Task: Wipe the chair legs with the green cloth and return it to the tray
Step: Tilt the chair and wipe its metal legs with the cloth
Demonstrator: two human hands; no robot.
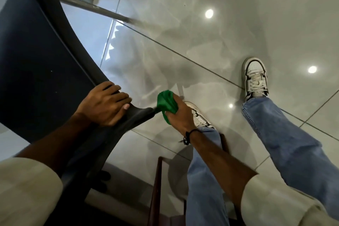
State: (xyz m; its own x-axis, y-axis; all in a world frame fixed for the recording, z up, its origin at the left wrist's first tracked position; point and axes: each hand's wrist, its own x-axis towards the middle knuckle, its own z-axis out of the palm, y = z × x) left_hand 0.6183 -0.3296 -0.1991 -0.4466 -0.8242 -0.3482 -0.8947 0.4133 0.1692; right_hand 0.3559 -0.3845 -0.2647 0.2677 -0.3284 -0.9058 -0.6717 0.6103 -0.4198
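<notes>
A dark chair (36, 57) fills the left of the head view, tilted toward me. My left hand (104, 104) grips the edge of its seat near the front corner. My right hand (178, 113) is closed around a bunched green cloth (166, 103), which is wrapped on the near chair leg just beyond the seat's corner; the cloth and hand hide most of that leg. A second metal chair leg (95, 8) runs from the seat's far corner down to the floor. No tray is visible.
Glossy grey floor tiles (201, 42) reflect ceiling lights. My two feet in white sneakers (255, 79) and blue jeans stand to the right of the chair. A dark wooden frame (156, 189) shows at the bottom centre.
</notes>
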